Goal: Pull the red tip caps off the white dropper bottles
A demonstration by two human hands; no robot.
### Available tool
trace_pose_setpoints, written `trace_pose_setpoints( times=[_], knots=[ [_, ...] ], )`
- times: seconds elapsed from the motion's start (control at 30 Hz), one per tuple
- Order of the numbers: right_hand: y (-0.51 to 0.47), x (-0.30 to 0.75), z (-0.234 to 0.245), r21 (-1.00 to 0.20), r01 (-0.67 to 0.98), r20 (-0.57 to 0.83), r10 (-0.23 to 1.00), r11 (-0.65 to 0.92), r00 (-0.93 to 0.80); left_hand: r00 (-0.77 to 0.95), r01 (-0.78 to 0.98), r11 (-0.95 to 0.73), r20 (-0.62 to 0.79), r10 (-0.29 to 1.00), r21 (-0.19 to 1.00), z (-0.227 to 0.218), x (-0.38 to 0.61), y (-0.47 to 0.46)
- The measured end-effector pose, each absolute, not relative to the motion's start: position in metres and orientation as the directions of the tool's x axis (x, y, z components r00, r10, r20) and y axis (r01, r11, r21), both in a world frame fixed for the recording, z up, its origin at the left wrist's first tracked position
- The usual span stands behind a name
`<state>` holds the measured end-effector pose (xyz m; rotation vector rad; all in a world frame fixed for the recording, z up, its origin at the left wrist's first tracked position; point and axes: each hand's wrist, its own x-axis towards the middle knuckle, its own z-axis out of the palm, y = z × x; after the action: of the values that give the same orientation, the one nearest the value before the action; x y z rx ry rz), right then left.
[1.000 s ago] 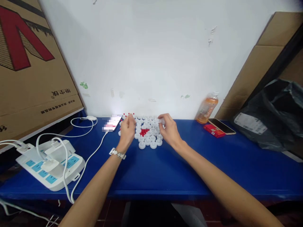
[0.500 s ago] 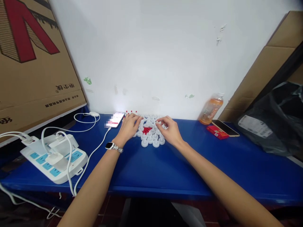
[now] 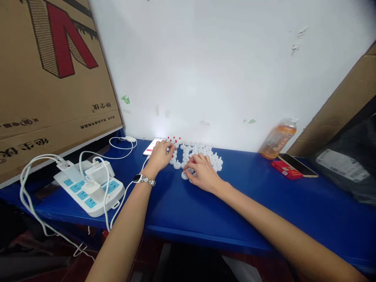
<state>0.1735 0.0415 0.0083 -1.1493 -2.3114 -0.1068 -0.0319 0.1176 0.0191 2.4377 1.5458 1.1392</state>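
Many white caps (image 3: 213, 158) touch left hand (image 3: 161, 155), right hand (image 3: 202, 173); carton (image 3: 58, 98) print upside-down.

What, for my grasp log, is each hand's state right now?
Left hand: fingers curled on the white round pieces; a hold cannot be told.
Right hand: palm down on the same pieces, fingers bent; cannot be told.

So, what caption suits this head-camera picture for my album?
Left hand and right hand rest on small white caps clustered on a blue table.

Left hand (image 3: 161, 154) and right hand (image 3: 202, 172) palm-down, close side by side.
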Motion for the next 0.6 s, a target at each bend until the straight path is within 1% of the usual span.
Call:
trace_pose_setpoints(
  times=[0.07,0.13,0.23,0.37,0.5,0.57,0.6],
  knots=[
    [0.045,0.176,0.013,-0.173,0.787,0.506,0.739,0.592,-0.445,0.207,0.776,-0.487,0.568,0.797,0.401,0.018,-0.036,0.119],
    [0.053,0.175,0.019,-0.207,0.807,0.504,0.767,0.553,-0.397,0.176,0.786,-0.458,0.561,0.809,0.414,0.017,-0.041,0.12],
    [0.074,0.165,0.028,-0.264,0.824,0.481,0.809,0.501,-0.338,0.141,0.809,-0.394,0.507,0.85,0.437,0.018,-0.046,0.12],
    [0.11,0.14,0.034,-0.254,0.843,0.368,0.854,0.474,-0.368,0.104,0.825,-0.326,0.444,0.89,0.461,0.021,-0.05,0.118],
    [0.132,0.117,0.032,-0.235,0.855,0.259,0.877,0.463,-0.404,0.09,0.826,-0.318,0.449,0.889,0.465,0.022,-0.05,0.114],
    [0.136,0.113,0.031,-0.254,0.85,0.257,0.879,0.462,-0.401,0.088,0.823,-0.32,0.451,0.888,0.469,0.022,-0.05,0.114],
    [0.136,0.113,0.03,-0.278,0.841,0.281,0.877,0.464,-0.39,0.087,0.82,-0.322,0.454,0.887,0.472,0.023,-0.05,0.114]
  ],
)
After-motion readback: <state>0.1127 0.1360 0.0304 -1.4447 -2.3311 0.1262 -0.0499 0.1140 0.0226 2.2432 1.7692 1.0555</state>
